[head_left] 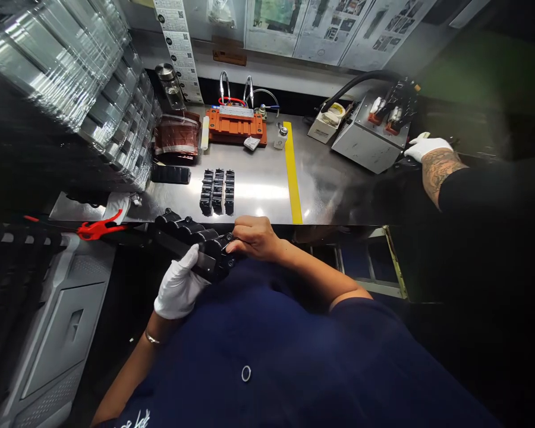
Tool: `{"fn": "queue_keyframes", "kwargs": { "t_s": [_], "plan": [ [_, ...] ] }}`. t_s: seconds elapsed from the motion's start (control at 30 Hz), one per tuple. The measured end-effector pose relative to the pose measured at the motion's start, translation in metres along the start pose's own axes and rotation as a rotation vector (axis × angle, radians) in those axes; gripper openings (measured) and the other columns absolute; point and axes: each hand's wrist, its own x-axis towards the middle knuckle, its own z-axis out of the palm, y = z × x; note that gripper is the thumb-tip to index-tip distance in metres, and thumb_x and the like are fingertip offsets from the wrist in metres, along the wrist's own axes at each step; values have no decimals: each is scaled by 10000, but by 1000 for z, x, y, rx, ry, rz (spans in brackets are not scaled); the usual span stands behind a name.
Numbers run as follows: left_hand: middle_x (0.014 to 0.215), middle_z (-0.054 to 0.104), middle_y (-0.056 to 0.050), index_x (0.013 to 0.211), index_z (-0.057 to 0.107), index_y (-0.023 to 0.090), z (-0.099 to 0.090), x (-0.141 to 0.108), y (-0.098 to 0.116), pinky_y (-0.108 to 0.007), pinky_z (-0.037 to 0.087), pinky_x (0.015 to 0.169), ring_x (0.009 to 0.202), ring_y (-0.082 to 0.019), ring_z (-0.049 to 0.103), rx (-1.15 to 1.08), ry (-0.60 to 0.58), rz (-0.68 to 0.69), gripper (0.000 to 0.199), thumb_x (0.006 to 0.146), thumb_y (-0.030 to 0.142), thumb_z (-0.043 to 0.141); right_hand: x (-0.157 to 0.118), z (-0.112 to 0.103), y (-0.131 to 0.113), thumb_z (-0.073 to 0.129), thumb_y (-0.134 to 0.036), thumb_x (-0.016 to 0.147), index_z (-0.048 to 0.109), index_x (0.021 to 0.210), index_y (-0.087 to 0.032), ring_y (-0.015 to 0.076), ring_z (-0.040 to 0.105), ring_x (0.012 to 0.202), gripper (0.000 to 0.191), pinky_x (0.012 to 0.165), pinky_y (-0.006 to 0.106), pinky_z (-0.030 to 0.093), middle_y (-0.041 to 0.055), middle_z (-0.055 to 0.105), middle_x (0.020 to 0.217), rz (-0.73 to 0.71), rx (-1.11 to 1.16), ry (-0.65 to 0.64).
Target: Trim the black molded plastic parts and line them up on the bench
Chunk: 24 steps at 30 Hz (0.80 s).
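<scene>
A long black part (187,238) with several round sections is held in front of my body, near the table's front edge. My left hand (181,285), in a white glove, is closed on its lower side, thumb on the flat face. My bare right hand (256,239) has its fingers closed at the part's right end; whether they pinch anything small there is hidden. Three short black strips (217,191) lie side by side on the metal table (258,205) just beyond my hands.
An orange fixture (236,123), small white bottle (280,137), phone (171,174) and yellow tape line (293,172) are beyond. Wrapped trays (89,77) rise at left, above red scissors (100,228). Another person's gloved hand (428,145) is by a grey box (368,134).
</scene>
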Motion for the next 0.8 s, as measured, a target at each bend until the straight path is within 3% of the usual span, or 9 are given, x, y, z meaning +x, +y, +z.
{"fn": "queue_keyframes", "kwargs": {
  "t_s": [0.2,0.37,0.57,0.8],
  "plan": [
    [879,813,-18,1258,701,216,24,-8,11,-186,601,837,873,-119,771,-223,110,-221,425,1032,101,360,-2,-7,6,177,-590,1039,532,709,-188,127,466,626,630,621,265,343,22,519,663,24,125,22],
    [802,807,11,1292,674,258,23,-10,25,-150,605,679,736,-110,770,-297,46,-318,399,1042,153,381,0,-22,9,318,-524,1044,613,774,-177,130,501,648,530,624,269,346,35,564,696,-1,51,37],
    [750,796,25,1276,671,288,22,-15,20,-177,588,483,640,-135,760,-316,111,-393,395,1050,190,362,7,-35,11,385,-520,1029,631,723,-185,118,486,591,516,583,275,307,18,532,630,-84,-29,-62],
    [819,807,-4,1357,620,260,24,-18,15,-184,614,531,665,-139,764,-339,165,-416,399,1041,175,392,8,-50,15,415,-534,1011,636,666,-189,108,502,575,535,582,258,345,25,568,612,-109,133,-256]
  ]
}}
